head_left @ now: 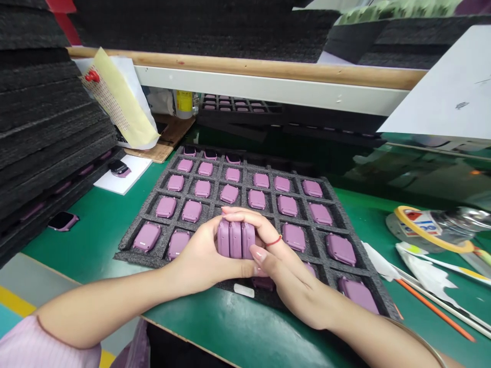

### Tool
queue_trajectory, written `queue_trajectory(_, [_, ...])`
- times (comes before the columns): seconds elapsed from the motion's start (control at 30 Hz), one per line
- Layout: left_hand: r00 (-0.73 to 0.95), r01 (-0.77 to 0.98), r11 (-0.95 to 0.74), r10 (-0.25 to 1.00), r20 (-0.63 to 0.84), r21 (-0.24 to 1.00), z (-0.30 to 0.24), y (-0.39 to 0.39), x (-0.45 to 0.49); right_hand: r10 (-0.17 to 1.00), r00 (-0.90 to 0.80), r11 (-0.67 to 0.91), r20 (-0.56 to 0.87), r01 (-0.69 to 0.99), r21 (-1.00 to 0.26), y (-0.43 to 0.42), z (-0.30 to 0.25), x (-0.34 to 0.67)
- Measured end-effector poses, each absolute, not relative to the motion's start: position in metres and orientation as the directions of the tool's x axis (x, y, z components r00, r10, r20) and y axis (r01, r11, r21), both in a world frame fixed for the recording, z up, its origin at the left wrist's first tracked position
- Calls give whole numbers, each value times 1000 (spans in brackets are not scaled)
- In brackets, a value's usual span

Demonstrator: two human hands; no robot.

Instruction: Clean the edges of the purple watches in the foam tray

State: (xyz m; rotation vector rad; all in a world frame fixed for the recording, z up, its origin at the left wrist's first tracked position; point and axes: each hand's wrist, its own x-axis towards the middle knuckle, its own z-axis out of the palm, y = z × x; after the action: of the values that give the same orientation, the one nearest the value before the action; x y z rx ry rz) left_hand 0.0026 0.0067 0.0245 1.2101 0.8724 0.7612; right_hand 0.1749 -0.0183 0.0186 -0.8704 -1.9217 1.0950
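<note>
A dark foam tray (245,179) with square pockets lies on the green table; most pockets hold a purple watch body (287,205) lying back up. Both hands meet over the tray's near edge. My left hand (199,258) and my right hand (276,260) together grip a stack of three purple watch bodies (235,239) held on edge, side by side. The left fingers wrap the stack from the left. From above and the right, the other hand's fingers curl over it. A red thread shows on a right finger.
Stacks of black foam trays (46,117) rise at the left, with a loose watch (63,221) beside them and another on a white card (120,171). A tape roll (433,227), paper scraps and an orange stick (433,309) lie at the right. A shelf (268,76) crosses behind.
</note>
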Motion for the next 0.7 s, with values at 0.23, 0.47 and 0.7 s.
queue_trajectory(0.23, [475, -33, 217, 862, -176, 976, 24, 8, 3, 825, -511, 395, 241, 218, -892, -19, 17, 177])
queue_trajectory(0.47, [468, -22, 217, 865, -182, 976, 24, 9, 4, 835, -514, 346, 197, 212, -914, -20, 21, 178])
queue_trajectory(0.7, [473, -4, 209, 862, -182, 978, 21, 10, 4, 843, -510, 322, 173, 220, -921, -19, 23, 177])
